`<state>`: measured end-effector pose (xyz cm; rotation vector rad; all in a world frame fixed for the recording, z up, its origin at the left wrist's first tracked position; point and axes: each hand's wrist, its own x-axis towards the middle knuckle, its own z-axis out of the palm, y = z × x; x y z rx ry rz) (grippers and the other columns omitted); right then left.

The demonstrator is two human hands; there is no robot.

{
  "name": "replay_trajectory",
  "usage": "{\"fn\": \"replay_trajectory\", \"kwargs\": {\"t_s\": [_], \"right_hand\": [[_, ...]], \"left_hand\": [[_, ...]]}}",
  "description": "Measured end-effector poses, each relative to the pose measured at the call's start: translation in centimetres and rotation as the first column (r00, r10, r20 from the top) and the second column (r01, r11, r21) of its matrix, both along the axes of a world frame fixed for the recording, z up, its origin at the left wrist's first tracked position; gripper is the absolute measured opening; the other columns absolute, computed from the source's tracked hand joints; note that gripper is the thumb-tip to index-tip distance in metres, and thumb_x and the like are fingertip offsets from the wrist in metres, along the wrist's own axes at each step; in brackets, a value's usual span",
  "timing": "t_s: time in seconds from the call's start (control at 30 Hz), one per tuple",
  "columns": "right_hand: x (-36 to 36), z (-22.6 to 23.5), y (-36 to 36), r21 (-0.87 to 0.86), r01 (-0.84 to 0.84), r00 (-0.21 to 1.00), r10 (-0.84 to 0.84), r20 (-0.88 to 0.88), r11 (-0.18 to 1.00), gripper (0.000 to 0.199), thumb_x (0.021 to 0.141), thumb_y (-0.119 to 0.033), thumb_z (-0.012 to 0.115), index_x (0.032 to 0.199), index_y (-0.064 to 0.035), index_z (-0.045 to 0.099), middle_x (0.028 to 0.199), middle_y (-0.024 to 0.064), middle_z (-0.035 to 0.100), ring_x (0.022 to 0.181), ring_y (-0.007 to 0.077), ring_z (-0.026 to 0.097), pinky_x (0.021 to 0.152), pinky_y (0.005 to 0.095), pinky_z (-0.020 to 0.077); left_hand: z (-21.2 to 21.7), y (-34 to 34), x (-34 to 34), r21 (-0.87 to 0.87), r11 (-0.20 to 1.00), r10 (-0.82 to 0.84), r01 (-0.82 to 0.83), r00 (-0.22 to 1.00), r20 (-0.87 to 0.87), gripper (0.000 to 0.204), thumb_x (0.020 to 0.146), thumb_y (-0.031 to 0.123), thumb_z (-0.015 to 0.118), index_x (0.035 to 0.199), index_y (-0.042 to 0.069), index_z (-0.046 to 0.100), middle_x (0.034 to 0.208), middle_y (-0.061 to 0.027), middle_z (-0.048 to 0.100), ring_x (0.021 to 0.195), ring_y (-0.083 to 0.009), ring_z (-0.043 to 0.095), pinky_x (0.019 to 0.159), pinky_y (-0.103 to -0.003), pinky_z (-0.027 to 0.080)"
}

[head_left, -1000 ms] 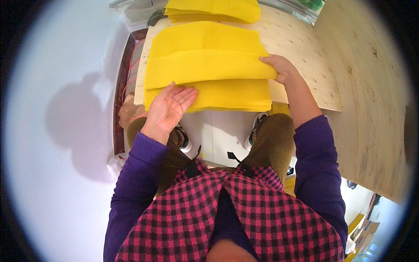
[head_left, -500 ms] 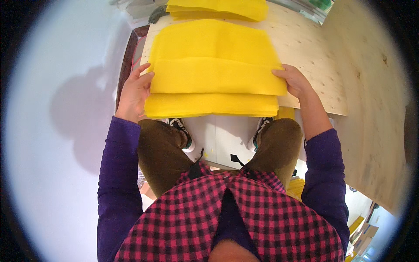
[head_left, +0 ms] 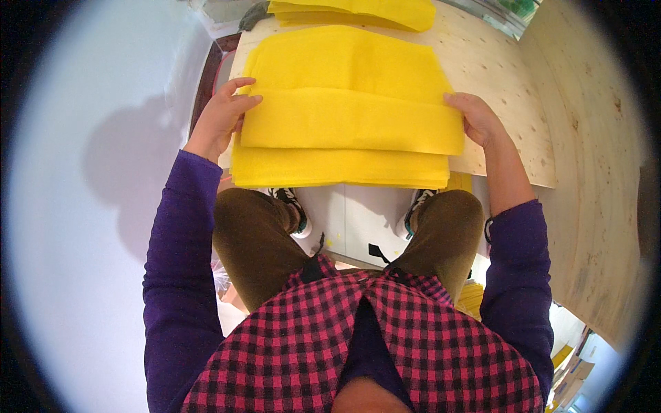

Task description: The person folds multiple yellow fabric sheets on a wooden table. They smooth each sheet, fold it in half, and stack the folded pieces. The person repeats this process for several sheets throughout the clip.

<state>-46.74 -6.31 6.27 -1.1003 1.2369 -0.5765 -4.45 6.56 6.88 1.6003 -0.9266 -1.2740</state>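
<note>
A folded yellow fabric sheet (head_left: pixel 351 122) lies across the top of a stack of similar yellow sheets (head_left: pixel 341 170) in front of me. Its near folded edge stops a little short of the stack's near edge, so a strip of the layers below shows. My left hand (head_left: pixel 226 117) grips the sheet's left side, thumb on top and index finger stretched along the edge; its other fingers are partly hidden. On the opposite side, my right hand (head_left: pixel 480 122) pinches the right edge with the thumb on top and the fingers mostly underneath.
The stack rests on a pale wooden board (head_left: pixel 496 82), overhanging its near edge above my knees. Another pile of yellow sheets (head_left: pixel 358 12) lies at the far side. A tall plywood panel (head_left: pixel 595 158) stands to the right, and a white wall (head_left: pixel 89 227) to the left.
Both hands have shifted slightly farther up along the sheet's sides, still at its edges. The whole view has moved a little, and the sheet stays on the stack.
</note>
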Motion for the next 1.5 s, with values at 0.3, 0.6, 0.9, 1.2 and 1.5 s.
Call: {"fn": "replay_trajectory", "kwargs": {"t_s": [0.3, 0.6, 0.9, 1.2, 1.5], "right_hand": [[-0.1, -0.6, -0.7, 0.027, -0.074, 0.996, 0.073, 0.049, 0.997, 0.032, 0.087, -0.017, 0.065, 0.109, 0.0044, 0.057, 0.099, 0.0126, 0.067, 0.084, 0.0186, 0.066, 0.078, 0.0291, 0.0543], [0.0, -0.8, -0.5, -0.007, -0.080, 0.995, 0.080, 0.057, 0.997, 0.035, 0.088, -0.019, 0.064, 0.111, 0.0062, 0.056, 0.104, 0.0141, 0.065, 0.089, 0.0196, 0.066, 0.080, 0.0300, 0.0539], [0.3, -0.8, -0.1, 0.008, 0.042, 0.996, -0.042, 0.081, 0.999, 0.039, 0.093, -0.027, 0.060, 0.114, 0.0058, 0.056, 0.107, 0.0136, 0.065, 0.092, 0.0184, 0.064, 0.082, 0.0296, 0.0528], [0.3, -0.9, 0.0, -0.007, 0.017, 0.997, -0.016, 0.079, 1.000, 0.035, 0.093, -0.025, 0.058, 0.113, 0.0042, 0.056, 0.107, 0.0123, 0.064, 0.092, 0.0181, 0.063, 0.081, 0.0294, 0.0522], [-0.1, -1.2, -0.1, 0.020, -0.011, 0.996, 0.009, 0.094, 1.000, 0.034, 0.090, -0.020, 0.062, 0.112, 0.0049, 0.056, 0.105, 0.0133, 0.065, 0.090, 0.0193, 0.065, 0.081, 0.0307, 0.0537]], "left_hand": [[0.1, -1.6, 1.1, 0.113, 0.970, -0.233, 0.214, 0.951, 0.200, 0.036, 0.085, 0.016, 0.066, 0.119, 0.006, 0.057, 0.095, -0.0044, 0.063, 0.080, -0.0119, 0.061, 0.066, -0.025, 0.049], [-0.4, -2.6, 2.1, 0.166, 0.942, -0.321, 0.291, 0.925, 0.203, 0.033, 0.083, 0.018, 0.068, 0.113, 0.006, 0.060, 0.092, -0.0008, 0.064, 0.080, -0.0097, 0.061, 0.068, -0.024, 0.050], [-0.4, -2.6, 2.0, 0.189, 0.924, -0.366, 0.333, 0.912, 0.185, 0.030, 0.083, 0.016, 0.069, 0.110, 0.005, 0.060, 0.094, 0.0005, 0.064, 0.078, -0.0068, 0.060, 0.068, -0.021, 0.050], [-0.5, -2.2, 2.3, 0.189, 0.922, -0.373, 0.339, 0.909, 0.187, 0.033, 0.083, 0.015, 0.069, 0.111, 0.004, 0.058, 0.098, -0.0004, 0.064, 0.084, -0.0077, 0.061, 0.072, -0.022, 0.050], [-0.3, -1.8, 2.1, 0.152, 0.937, -0.326, 0.315, 0.944, 0.051, 0.027, 0.082, 0.012, 0.069, 0.106, 0.003, 0.061, 0.094, -0.0011, 0.066, 0.081, -0.0090, 0.062, 0.071, -0.022, 0.050]]}}
